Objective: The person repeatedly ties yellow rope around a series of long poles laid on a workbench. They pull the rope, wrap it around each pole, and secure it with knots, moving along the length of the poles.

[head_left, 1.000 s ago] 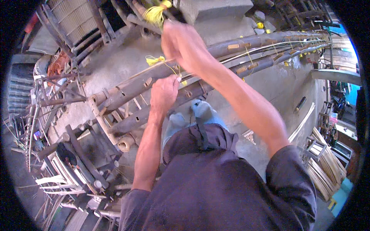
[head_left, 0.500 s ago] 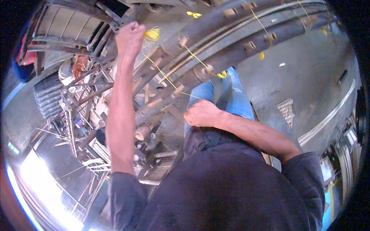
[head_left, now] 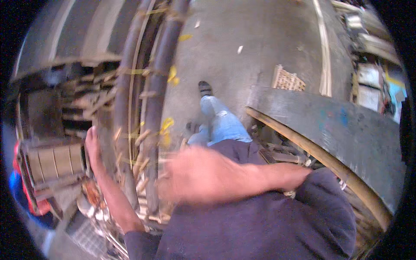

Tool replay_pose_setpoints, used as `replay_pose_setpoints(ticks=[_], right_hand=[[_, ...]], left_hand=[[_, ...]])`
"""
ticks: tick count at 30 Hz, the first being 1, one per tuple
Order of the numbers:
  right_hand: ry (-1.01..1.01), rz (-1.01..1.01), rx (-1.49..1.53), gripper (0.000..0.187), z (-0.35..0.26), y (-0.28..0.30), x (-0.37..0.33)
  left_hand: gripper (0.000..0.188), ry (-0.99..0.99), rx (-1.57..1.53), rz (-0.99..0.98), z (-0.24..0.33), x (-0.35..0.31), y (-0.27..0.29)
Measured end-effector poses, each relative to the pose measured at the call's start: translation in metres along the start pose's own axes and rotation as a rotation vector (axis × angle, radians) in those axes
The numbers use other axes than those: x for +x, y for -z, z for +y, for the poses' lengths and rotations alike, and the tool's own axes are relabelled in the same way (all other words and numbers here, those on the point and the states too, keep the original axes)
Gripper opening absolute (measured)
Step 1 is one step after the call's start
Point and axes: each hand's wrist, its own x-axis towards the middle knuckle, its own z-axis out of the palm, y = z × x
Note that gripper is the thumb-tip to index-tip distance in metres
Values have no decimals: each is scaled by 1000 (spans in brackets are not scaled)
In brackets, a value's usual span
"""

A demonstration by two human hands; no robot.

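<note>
Two long dark bamboo poles [head_left: 155,108] run away from me on the left, with short wooden pegs stuck in them. Yellow string [head_left: 167,125] is tied across the poles in several places, its loose bunches hanging on the right side. My left hand [head_left: 92,141] is stretched past the left side of the poles; its fingers are blurred and partly turned from view. My right hand [head_left: 195,175] is close in front of my body, just right of the near pole. Motion smears its fingers, and I cannot make out anything in it.
A dark board [head_left: 346,125] edged by a bamboo pole [head_left: 316,151] stands at my right. A slatted wooden piece [head_left: 288,79] and long pale strips [head_left: 323,47] lie on the floor. Left of the poles are a framed panel [head_left: 56,162] and a person in red and blue [head_left: 32,190].
My view has swung round to the right, so the poles now run lengthwise ahead. Both hands were fists, yellow string at each; now they are blurred, the right one nearer my body's left.
</note>
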Motion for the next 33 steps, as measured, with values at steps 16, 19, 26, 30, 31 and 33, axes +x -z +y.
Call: replay_pose_setpoints(ticks=[16, 19, 26, 30, 31, 33], right_hand=[[-2113, 464, 41, 31, 684, -116, -544], [-1934, 361, -14, 35, 820, -9, -528], [-2188, 442, -173, 36, 1029, 54, -620], [-1933, 755, -394, 25, 972, -14, -604], [-1708, 1120, -239, 24, 940, -20, -551], [-1669, 1177, 12, 28, 854, 14, -473]], left_hand=[[32, -951, 578, 366, 419, 54, -376], [33, -840, 702, 317, 414, 83, -438], [37, -745, 776, 58, 430, 142, -569], [39, -686, 744, -50, 440, 125, -552], [40, -649, 750, -39, 442, 108, -536], [41, -566, 691, -44, 432, 77, -511]])
